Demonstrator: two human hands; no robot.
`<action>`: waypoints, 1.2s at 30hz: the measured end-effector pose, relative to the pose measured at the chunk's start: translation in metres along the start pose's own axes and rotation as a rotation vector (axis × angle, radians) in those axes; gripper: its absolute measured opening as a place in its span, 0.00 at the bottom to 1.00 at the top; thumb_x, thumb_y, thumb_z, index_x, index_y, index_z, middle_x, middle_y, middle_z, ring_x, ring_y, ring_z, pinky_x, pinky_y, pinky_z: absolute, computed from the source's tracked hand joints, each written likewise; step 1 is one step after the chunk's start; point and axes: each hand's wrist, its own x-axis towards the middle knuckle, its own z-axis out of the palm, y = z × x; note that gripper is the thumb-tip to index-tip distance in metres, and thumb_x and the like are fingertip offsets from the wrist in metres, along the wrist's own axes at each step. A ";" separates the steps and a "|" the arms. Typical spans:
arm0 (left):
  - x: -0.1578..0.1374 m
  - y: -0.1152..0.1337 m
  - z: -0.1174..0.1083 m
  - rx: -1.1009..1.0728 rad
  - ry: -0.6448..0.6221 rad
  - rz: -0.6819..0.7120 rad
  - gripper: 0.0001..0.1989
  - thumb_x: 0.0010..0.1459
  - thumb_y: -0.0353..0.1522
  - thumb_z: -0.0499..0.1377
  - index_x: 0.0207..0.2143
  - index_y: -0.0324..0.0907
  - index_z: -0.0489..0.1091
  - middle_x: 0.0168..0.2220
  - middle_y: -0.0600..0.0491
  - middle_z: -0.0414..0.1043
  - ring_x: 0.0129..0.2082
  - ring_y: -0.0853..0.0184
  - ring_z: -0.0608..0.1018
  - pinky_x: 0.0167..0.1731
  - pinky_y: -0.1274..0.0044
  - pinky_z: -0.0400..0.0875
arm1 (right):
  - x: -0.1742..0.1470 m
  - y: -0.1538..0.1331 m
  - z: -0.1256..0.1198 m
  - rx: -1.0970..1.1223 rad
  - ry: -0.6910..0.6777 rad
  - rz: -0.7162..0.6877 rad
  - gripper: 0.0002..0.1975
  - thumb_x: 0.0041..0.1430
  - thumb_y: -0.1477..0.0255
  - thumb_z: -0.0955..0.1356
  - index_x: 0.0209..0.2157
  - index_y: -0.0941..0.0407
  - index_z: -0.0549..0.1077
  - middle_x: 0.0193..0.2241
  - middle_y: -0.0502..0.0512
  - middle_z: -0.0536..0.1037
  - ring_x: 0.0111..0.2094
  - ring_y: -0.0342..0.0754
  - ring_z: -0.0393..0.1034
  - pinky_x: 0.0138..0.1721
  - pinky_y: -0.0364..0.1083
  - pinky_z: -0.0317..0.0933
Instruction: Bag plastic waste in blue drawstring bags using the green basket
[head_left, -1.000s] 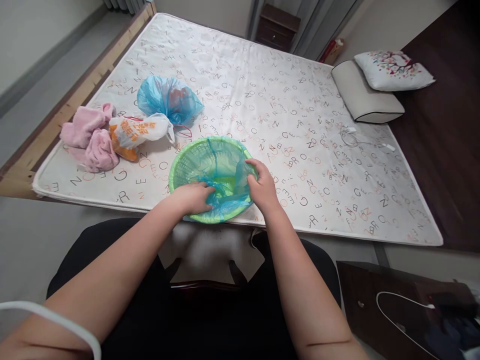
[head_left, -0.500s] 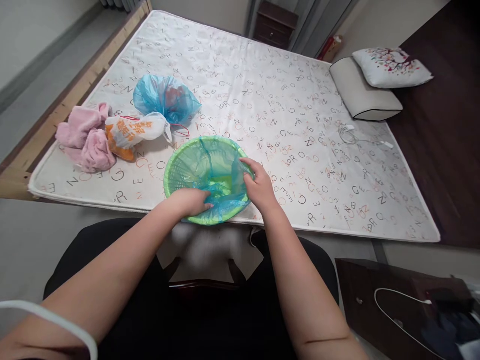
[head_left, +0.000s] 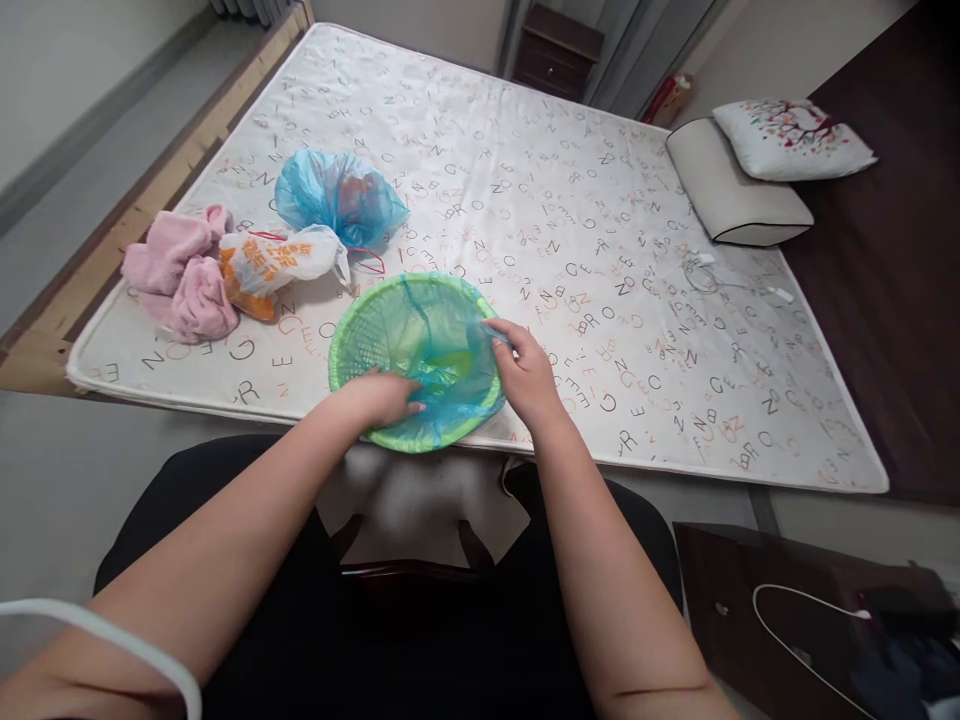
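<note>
A green plastic basket (head_left: 339,345) with a mesh wall stands at the near edge of the mattress. Inside it lies a thin, see-through blue plastic bag (head_left: 457,395), its right and near edges drawn over the rim. My right hand (head_left: 527,372) pinches the bag's edge between thumb and fingers at the basket's right rim. Reaching over the near-left rim, my left hand (head_left: 384,397) rests in the basket against the bag, fingers apart and partly hidden. Left of the basket lie a white and orange bag (head_left: 281,265) and a filled blue bag (head_left: 322,195).
The letter-printed mattress (head_left: 600,330) spans the view. A pink cloth (head_left: 187,270) lies at its left. At the right are a beige pillow (head_left: 731,185), a tree-patterned cushion (head_left: 795,140) and a thin cable (head_left: 701,275). A dark side table (head_left: 720,580) stands low on the right.
The bag's right side has been drawn outward and lies closer to the basket's right rim. My right hand has shifted slightly right; my left hand stays nearly in place.
</note>
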 end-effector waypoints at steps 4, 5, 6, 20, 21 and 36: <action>0.000 -0.001 -0.003 -0.004 0.087 -0.020 0.33 0.68 0.49 0.48 0.67 0.39 0.67 0.61 0.35 0.73 0.59 0.42 0.75 0.59 0.57 0.66 | 0.000 -0.003 0.001 -0.002 -0.009 0.009 0.17 0.69 0.63 0.63 0.54 0.47 0.77 0.56 0.52 0.79 0.60 0.52 0.71 0.64 0.57 0.63; -0.001 0.000 -0.005 0.007 0.095 -0.008 0.33 0.68 0.49 0.48 0.66 0.40 0.68 0.62 0.36 0.72 0.59 0.42 0.75 0.59 0.58 0.66 | 0.000 -0.002 0.001 0.003 -0.007 0.016 0.17 0.69 0.63 0.63 0.54 0.47 0.77 0.56 0.52 0.79 0.59 0.52 0.71 0.64 0.58 0.63; -0.001 0.001 -0.006 0.009 0.103 0.006 0.32 0.68 0.49 0.48 0.65 0.41 0.70 0.62 0.37 0.72 0.60 0.43 0.75 0.59 0.58 0.65 | 0.000 -0.002 0.001 0.008 -0.006 0.023 0.17 0.69 0.64 0.63 0.54 0.47 0.77 0.56 0.52 0.79 0.59 0.52 0.71 0.64 0.58 0.63; -0.023 -0.018 -0.037 -0.488 1.219 -0.031 0.23 0.67 0.41 0.55 0.62 0.48 0.66 0.58 0.47 0.73 0.59 0.57 0.74 0.62 0.65 0.67 | 0.002 0.014 -0.008 0.064 0.150 0.222 0.25 0.65 0.60 0.66 0.63 0.48 0.68 0.66 0.57 0.67 0.68 0.55 0.59 0.70 0.63 0.53; -0.020 -0.024 -0.037 -0.505 1.233 -0.055 0.26 0.66 0.41 0.57 0.65 0.48 0.63 0.63 0.46 0.68 0.64 0.56 0.69 0.66 0.63 0.63 | 0.002 0.015 -0.009 0.048 0.183 0.226 0.27 0.66 0.59 0.65 0.65 0.48 0.65 0.68 0.58 0.64 0.70 0.55 0.56 0.70 0.64 0.51; 0.012 -0.019 -0.016 -0.685 0.885 -0.119 0.39 0.68 0.44 0.55 0.75 0.46 0.43 0.76 0.42 0.45 0.76 0.56 0.50 0.73 0.60 0.47 | -0.006 0.026 0.021 -0.233 0.210 0.173 0.38 0.66 0.46 0.62 0.72 0.44 0.52 0.75 0.62 0.42 0.76 0.67 0.30 0.67 0.79 0.37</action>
